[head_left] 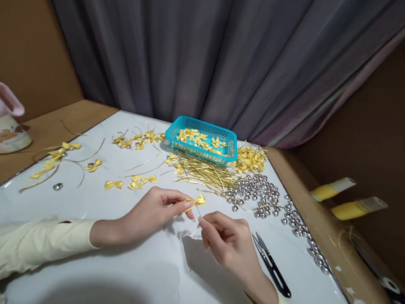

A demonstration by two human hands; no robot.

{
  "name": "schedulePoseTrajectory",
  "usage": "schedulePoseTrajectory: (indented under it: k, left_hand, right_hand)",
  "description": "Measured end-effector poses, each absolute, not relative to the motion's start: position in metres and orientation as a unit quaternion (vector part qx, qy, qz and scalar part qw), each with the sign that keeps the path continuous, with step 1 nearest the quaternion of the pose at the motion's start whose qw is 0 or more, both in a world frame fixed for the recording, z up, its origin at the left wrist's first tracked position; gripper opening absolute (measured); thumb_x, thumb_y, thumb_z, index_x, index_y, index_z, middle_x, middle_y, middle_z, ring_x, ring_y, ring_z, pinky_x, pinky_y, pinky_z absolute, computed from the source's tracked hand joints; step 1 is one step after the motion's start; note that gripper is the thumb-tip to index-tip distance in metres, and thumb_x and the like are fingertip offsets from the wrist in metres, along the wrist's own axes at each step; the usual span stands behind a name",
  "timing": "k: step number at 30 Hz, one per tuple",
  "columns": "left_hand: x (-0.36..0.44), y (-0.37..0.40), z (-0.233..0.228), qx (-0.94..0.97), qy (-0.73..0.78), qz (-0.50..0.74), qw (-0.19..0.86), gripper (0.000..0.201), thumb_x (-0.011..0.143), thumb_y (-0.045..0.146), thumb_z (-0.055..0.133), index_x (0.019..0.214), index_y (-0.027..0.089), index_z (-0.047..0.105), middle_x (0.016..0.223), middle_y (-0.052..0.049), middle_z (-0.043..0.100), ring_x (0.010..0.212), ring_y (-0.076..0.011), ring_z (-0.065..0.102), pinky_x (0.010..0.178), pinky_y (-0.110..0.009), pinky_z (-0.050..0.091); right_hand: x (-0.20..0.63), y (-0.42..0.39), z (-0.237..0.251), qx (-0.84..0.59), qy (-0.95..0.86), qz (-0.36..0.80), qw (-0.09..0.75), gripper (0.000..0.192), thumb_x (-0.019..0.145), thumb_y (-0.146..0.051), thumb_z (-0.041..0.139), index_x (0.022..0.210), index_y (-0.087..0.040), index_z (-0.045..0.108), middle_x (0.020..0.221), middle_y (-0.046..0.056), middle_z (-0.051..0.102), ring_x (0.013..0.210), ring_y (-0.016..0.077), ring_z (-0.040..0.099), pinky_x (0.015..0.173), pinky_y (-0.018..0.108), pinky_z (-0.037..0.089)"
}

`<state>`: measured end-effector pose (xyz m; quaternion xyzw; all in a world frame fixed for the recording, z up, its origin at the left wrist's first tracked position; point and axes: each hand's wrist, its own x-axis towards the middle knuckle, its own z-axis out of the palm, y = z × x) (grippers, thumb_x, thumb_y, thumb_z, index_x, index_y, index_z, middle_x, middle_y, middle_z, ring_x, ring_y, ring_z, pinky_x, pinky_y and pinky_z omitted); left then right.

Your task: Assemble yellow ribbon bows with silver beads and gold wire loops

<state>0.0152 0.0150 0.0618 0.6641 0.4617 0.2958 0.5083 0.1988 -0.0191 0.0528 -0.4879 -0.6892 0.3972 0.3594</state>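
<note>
My left hand (159, 211) pinches a small yellow ribbon bow (200, 200) between thumb and fingers, above the middle of the white tabletop (133, 279). Just to its right, the thumb and fingertips of my right hand (231, 241) are closed on a thin strand (198, 211) that runs up to the bow. The strand looks like a gold twist tie, though most of it is hidden. Beyond my hands lies a heap of gold twist ties (207, 172). Loose yellow bows (142, 180) lie past my left hand.
A blue basket (233, 152) holds bows at the back, with more bows (250, 159) heaped beside it. Silver buttons or beads (261, 192) spread rightward. Black thread snips (273, 269) lie by my right wrist. A pink-handled cup (0, 128) stands left; scissors (401, 300) lie far right.
</note>
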Motion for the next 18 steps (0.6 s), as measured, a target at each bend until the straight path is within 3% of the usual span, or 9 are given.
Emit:
schedulePoseTrajectory:
  k: [5, 13, 18]
  left_hand:
    - [0.017, 0.013, 0.059, 0.676, 0.44, 0.33, 0.491, 0.025, 0.086, 0.031, 0.054, 0.071, 0.017, 0.068, 0.08, -0.001, 0.069, 0.076, -0.015, 0.059, 0.073, -0.025, 0.042]
    - [0.019, 0.007, 0.048, 0.702, 0.398, 0.319, 0.496, 0.021, 0.086, 0.026, 0.054, 0.08, 0.016, 0.072, 0.079, -0.003, 0.069, 0.074, -0.015, 0.06, 0.067, -0.023, 0.044]
    - [0.018, 0.007, 0.046, 0.72, 0.394, 0.327, 0.469, 0.02, 0.086, 0.026, 0.053, 0.082, 0.017, 0.071, 0.081, -0.003, 0.069, 0.073, -0.0147, 0.06, 0.068, -0.024, 0.045]
  right_hand:
    - [0.197, -0.018, 0.054, -0.494, -0.653, 0.449, 0.357, 0.034, 0.086, -0.038, 0.048, 0.061, -0.014, 0.054, 0.046, -0.002, 0.048, 0.035, 0.0052, 0.035, 0.033, 0.018, 0.024]
    - [0.199, -0.016, 0.056, -0.489, -0.64, 0.479, 0.35, 0.034, 0.085, -0.038, 0.051, 0.07, -0.011, 0.065, 0.045, -0.002, 0.048, 0.034, 0.0048, 0.036, 0.033, 0.017, 0.024]
    - [0.201, -0.013, 0.056, -0.482, -0.638, 0.501, 0.332, 0.037, 0.083, -0.044, 0.054, 0.071, -0.011, 0.063, 0.047, -0.002, 0.049, 0.034, 0.0048, 0.037, 0.033, 0.017, 0.026]
